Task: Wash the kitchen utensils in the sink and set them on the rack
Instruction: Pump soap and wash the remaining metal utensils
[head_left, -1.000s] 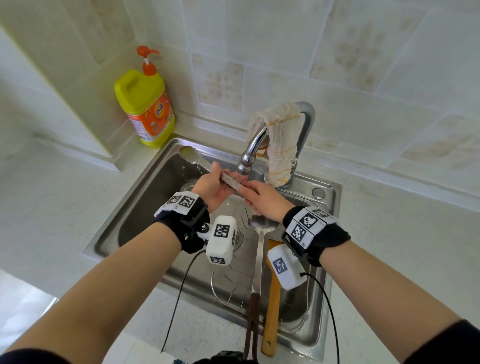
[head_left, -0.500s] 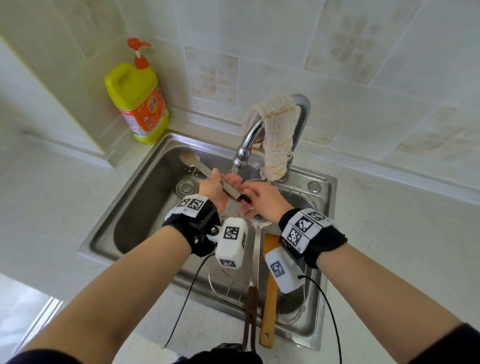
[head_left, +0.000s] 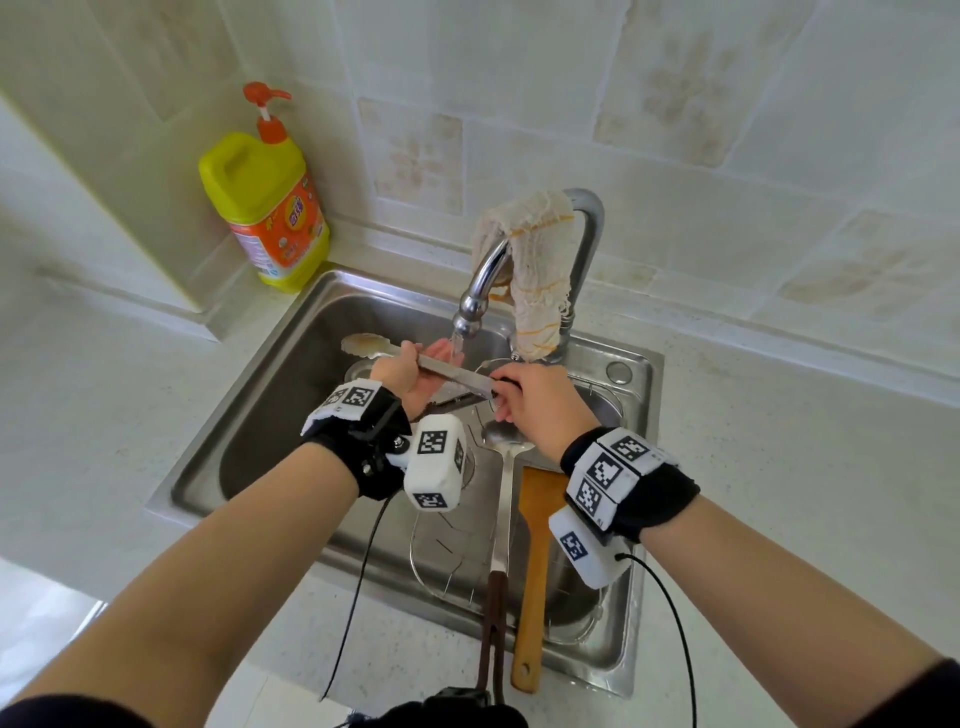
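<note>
I hold metal tongs (head_left: 447, 368) across the steel sink (head_left: 291, 374), under the water running from the tap (head_left: 480, 291). My left hand (head_left: 410, 376) grips the tongs' middle; their scalloped tip points left. My right hand (head_left: 540, 402) holds the hinge end. Below my hands a metal ladle (head_left: 501, 499) with a dark handle and a wooden spatula (head_left: 537, 551) lie on the wire rack (head_left: 441, 566) set in the sink, handles over the front rim.
A yellow dish-soap bottle (head_left: 265, 208) with an orange pump stands at the sink's back left corner. A cream cloth (head_left: 537, 280) hangs over the tap's neck. Pale counter surrounds the sink; tiled wall rises behind. Sensor cables dangle from both wrist bands.
The tongs have swung from a steep diagonal to nearly level and sit further under the stream. My left hand has slid along them toward the tip end.
</note>
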